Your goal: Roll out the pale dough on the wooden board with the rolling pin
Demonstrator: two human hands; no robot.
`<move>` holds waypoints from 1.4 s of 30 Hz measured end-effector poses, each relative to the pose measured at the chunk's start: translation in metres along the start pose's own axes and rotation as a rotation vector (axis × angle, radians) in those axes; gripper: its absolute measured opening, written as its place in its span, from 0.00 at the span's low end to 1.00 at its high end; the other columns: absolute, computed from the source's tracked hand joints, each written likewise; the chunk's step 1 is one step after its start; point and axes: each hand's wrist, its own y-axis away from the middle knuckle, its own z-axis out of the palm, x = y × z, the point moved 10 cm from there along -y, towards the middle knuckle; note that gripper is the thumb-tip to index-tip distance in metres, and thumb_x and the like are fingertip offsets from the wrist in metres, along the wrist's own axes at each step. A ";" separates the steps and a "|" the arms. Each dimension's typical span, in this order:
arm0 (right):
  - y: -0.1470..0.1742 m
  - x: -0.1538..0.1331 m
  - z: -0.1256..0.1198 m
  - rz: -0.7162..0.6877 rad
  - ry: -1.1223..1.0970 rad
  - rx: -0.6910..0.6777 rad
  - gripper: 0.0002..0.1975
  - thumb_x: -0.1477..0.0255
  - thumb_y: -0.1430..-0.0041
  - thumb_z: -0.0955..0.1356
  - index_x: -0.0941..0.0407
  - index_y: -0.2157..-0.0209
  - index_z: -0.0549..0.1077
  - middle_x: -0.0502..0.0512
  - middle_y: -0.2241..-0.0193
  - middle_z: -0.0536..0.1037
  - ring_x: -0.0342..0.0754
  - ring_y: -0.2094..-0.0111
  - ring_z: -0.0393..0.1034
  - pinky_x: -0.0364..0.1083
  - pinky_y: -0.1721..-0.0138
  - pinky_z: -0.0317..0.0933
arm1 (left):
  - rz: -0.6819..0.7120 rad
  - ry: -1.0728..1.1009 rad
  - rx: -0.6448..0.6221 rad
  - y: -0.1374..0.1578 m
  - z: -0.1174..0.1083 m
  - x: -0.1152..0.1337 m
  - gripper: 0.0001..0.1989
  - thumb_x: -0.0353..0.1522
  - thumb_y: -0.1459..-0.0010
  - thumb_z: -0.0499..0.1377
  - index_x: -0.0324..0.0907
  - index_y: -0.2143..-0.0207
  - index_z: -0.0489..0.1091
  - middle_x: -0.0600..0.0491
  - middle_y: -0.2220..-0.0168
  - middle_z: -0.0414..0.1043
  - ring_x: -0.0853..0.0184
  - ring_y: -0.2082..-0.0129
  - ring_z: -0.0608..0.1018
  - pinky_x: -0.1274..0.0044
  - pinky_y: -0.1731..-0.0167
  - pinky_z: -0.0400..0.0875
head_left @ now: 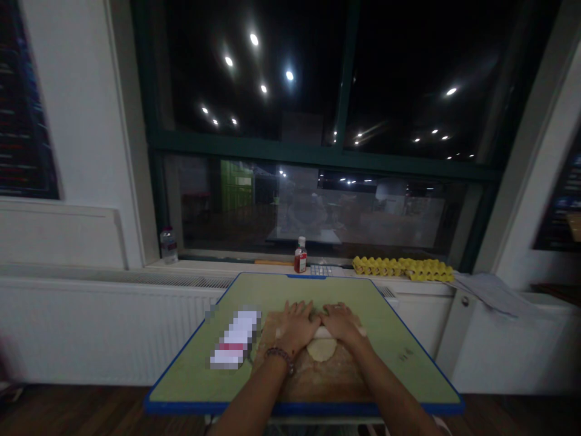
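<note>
A pale rolling pin (323,332) lies crosswise over a flat, roundish piece of dough (321,349) on a brown wooden board (318,383). My left hand (300,322) rests palm down on the pin's left part, its fingers stretched forward and apart. On its right part lies my right hand (339,321), also palm down with fingers extended. The thumbs come close together near the middle. Both palms cover much of the pin, and part of the dough is hidden beneath it. A beaded bracelet (278,353) circles my left wrist.
The board sits on a green table (399,369) with a blue edge. Left of it lies a pixelated, phone-like thing (236,339). Behind, the windowsill holds a small red-labelled bottle (300,257), a clear bottle (168,246) and yellow egg trays (402,267). A white radiator (100,333) stands left.
</note>
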 end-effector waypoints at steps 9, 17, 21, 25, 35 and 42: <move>-0.017 0.024 -0.002 0.232 -0.110 0.072 0.24 0.58 0.36 0.59 0.57 0.49 0.73 0.63 0.50 0.76 0.59 0.43 0.64 0.53 0.46 0.55 | -0.065 -0.065 0.090 -0.014 0.000 -0.010 0.33 0.47 0.37 0.43 0.40 0.36 0.59 0.43 0.36 0.61 0.54 0.36 0.61 0.57 0.35 0.38; -0.019 0.037 -0.015 0.299 -0.137 0.168 0.21 0.63 0.34 0.58 0.58 0.51 0.74 0.64 0.51 0.77 0.56 0.45 0.66 0.50 0.46 0.55 | -0.149 -0.085 0.147 -0.017 -0.006 -0.019 0.30 0.45 0.37 0.46 0.36 0.39 0.63 0.40 0.40 0.66 0.51 0.39 0.65 0.55 0.36 0.41; -0.019 0.040 -0.019 0.271 -0.132 0.188 0.21 0.63 0.33 0.57 0.58 0.52 0.75 0.64 0.53 0.77 0.54 0.47 0.68 0.49 0.47 0.56 | -0.122 -0.099 0.118 -0.019 -0.008 -0.020 0.29 0.44 0.37 0.46 0.37 0.39 0.62 0.40 0.38 0.64 0.51 0.39 0.64 0.54 0.37 0.43; -0.017 0.043 -0.022 0.245 -0.117 0.221 0.21 0.64 0.34 0.58 0.60 0.54 0.76 0.65 0.54 0.78 0.54 0.48 0.68 0.49 0.47 0.57 | -0.123 -0.117 0.049 -0.019 -0.005 -0.024 0.29 0.44 0.37 0.46 0.41 0.38 0.61 0.43 0.36 0.60 0.51 0.37 0.62 0.54 0.37 0.42; -0.017 0.052 -0.020 0.222 -0.106 0.250 0.21 0.63 0.33 0.58 0.59 0.55 0.77 0.64 0.55 0.78 0.54 0.47 0.67 0.50 0.47 0.57 | -0.115 -0.098 -0.038 -0.019 -0.002 -0.035 0.27 0.44 0.37 0.45 0.47 0.38 0.60 0.47 0.34 0.56 0.52 0.34 0.57 0.52 0.38 0.44; -0.015 0.032 -0.024 -0.033 0.003 0.248 0.17 0.69 0.32 0.58 0.58 0.55 0.76 0.61 0.53 0.78 0.50 0.45 0.67 0.49 0.41 0.51 | -0.038 -0.132 -0.019 -0.015 -0.005 -0.031 0.24 0.41 0.36 0.47 0.49 0.40 0.63 0.47 0.34 0.57 0.51 0.35 0.57 0.50 0.40 0.46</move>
